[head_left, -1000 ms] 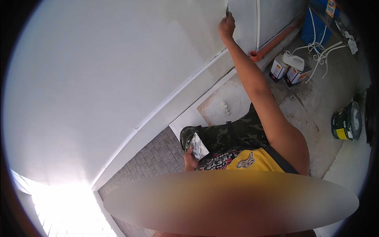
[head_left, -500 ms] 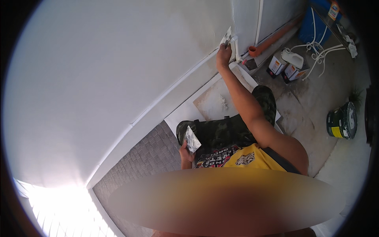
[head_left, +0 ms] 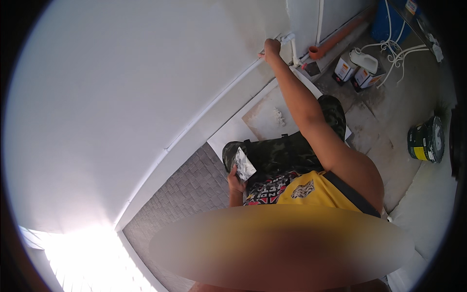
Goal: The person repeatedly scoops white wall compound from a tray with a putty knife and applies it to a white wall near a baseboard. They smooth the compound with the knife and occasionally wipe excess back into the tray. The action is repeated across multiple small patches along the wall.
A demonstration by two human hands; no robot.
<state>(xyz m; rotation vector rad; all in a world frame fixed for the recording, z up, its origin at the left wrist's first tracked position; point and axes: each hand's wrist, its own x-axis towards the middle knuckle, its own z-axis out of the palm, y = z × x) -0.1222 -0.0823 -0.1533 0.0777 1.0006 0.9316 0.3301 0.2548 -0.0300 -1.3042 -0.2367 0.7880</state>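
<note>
With my right arm stretched forward, my right hand (head_left: 272, 47) is closed on a putty knife (head_left: 278, 36) against the pale wall (head_left: 160, 87), just above its narrow ledge. Only a thin sliver of the blade shows; the hand hides the rest. A white pipe elbow (head_left: 288, 38) sticks out right beside it. Near my lap, my left hand (head_left: 236, 181) grips a flat metal putty spreader (head_left: 244, 164) smeared with white putty. Its face is turned up over my camouflage-clad knee.
White boards (head_left: 233, 127) with a lump of putty (head_left: 278, 117) lie beneath my legs. To the right are an orange pipe (head_left: 335, 43), metal cans (head_left: 367, 78) with a white jug (head_left: 364, 60), scrolled white metal legs (head_left: 396, 53) and a dark bucket (head_left: 424, 141).
My right hand has turned over and shifted slightly up and left, so the blade that faced the view is now nearly edge-on. The left hand keeps its hold; the view has shifted slightly.
</note>
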